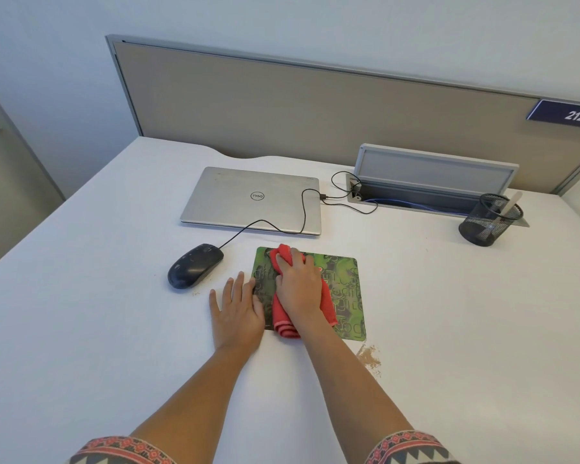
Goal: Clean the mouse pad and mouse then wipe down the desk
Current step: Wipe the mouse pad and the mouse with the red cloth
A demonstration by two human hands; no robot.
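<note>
A green patterned mouse pad (345, 289) lies flat on the white desk (114, 329). My right hand (300, 289) presses a red cloth (282, 324) onto the pad's left half, fingers curled over the cloth's far end. My left hand (236, 313) lies flat with fingers spread on the desk, its thumb side resting on the pad's left edge. A black wired mouse (195, 266) sits on the desk to the left of the pad, apart from both hands. Brown crumbs (369, 358) are scattered just off the pad's near right corner.
A shut silver laptop (252, 199) lies behind the pad, with the mouse cable (303, 209) looping over it. A cable tray with a raised lid (432, 175) and a black mesh pen cup (489, 219) stand at the back right. A beige partition (282, 105) borders the desk.
</note>
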